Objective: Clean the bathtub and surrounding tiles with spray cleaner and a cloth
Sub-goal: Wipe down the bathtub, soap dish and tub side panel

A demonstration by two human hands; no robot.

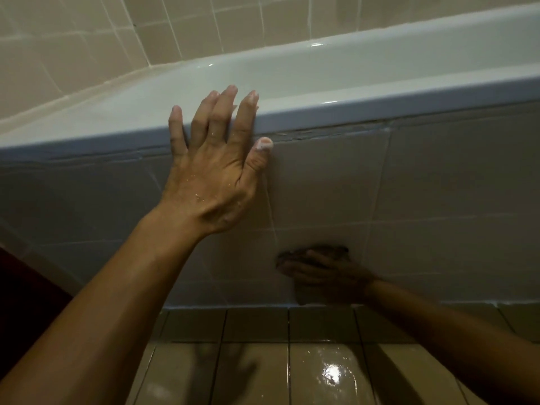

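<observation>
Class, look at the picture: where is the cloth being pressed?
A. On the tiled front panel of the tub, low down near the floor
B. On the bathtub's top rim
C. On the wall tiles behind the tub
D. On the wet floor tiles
A: the right hand presses the cloth against the tiled front panel, just above the floor.

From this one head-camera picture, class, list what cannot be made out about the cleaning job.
- Dark crumpled cloth, head view: mostly covered by the right hand pressing it against the tiled tub panel; shadow hides its colour.
- White bathtub floor: hidden behind its near rim.
- Spray cleaner: nowhere in frame.
- Left hand palm: faces away, against the rim.
</observation>
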